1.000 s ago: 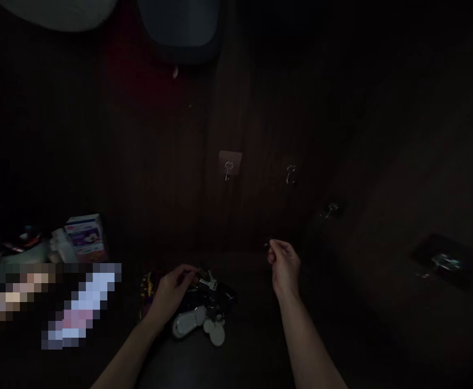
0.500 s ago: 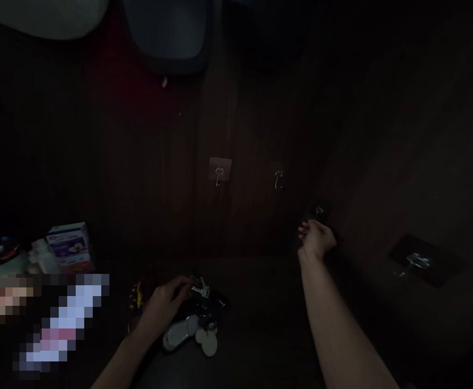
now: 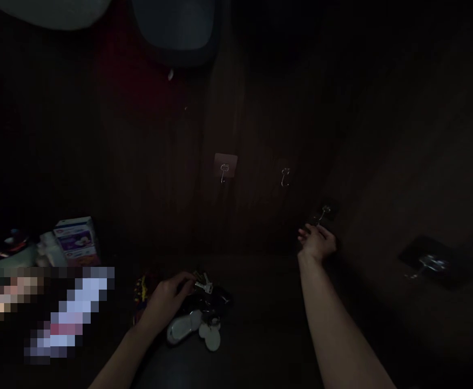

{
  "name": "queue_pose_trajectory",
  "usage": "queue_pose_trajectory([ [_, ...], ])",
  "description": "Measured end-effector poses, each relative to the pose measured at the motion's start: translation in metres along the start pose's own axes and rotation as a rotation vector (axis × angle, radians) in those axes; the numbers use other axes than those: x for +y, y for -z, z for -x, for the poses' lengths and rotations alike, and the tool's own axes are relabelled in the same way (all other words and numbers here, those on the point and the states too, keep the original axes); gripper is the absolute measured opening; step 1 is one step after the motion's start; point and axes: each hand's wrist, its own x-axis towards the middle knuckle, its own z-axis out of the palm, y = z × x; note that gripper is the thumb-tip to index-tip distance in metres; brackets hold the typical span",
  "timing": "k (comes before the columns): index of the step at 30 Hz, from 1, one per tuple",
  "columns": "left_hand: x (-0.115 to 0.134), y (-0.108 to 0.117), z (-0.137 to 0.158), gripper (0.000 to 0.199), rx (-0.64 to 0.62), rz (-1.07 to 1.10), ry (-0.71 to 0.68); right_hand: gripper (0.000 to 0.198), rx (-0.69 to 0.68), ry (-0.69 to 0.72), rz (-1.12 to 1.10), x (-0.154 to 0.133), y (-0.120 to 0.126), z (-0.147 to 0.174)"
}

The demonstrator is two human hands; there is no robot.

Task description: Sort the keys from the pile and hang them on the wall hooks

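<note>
Touching keys (image 3: 207, 287) on dark surface (image 3: 256, 329), left hand (image 3: 170, 296) seen in head view; grip cannot be told. Well right of keys, right hand (image 3: 317, 243) held at metal hook (image 3: 326, 209), curled, any grasp hidden.

Dim cupboard-like nook, apparently in home: dark wood-grain back panel (image 3: 171, 183) carries metal hooks (image 3: 224, 168), with more on right wall (image 3: 386, 178); everyday keys (image 3: 206, 286) and pale round-lobed tag (image 3: 212, 339) at near side, printed carton (image 3: 75, 239) at left. Personal belongings suggest domestic setting; exact room unclear.
</note>
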Motion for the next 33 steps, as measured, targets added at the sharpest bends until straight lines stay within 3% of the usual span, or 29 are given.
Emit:
queue_pose_trajectory([
  [5,-0.002,0.000,0.001,0.024,0.080,0.021,-0.013,0.025,-0.069,-0.008,-0.004,0.007,0.011,0.021],
  [11,-0.014,0.003,-0.001,0.026,0.258,-0.024,0.062,0.028,-0.288,-0.089,0.026,0.024,0.018,0.073],
  [16,-0.020,0.008,-0.002,0.026,0.311,-0.139,0.076,0.031,-0.411,-0.189,0.066,0.034,0.022,0.113],
  [20,-0.020,0.010,-0.002,0.026,0.315,-0.195,0.084,0.025,-0.586,-0.187,0.142,0.042,0.021,0.143],
  [24,-0.019,0.009,-0.002,0.025,0.289,-0.207,0.084,0.018,-0.885,-0.066,0.315,0.057,0.021,0.170],
  [28,-0.021,0.007,-0.003,0.024,0.288,-0.202,0.051,0.015,-1.205,0.222,0.600,0.071,0.023,0.188],
  [33,-0.020,0.003,-0.003,0.024,0.270,-0.212,0.033,0.021,-1.339,0.405,0.781,0.078,0.027,0.197],
])
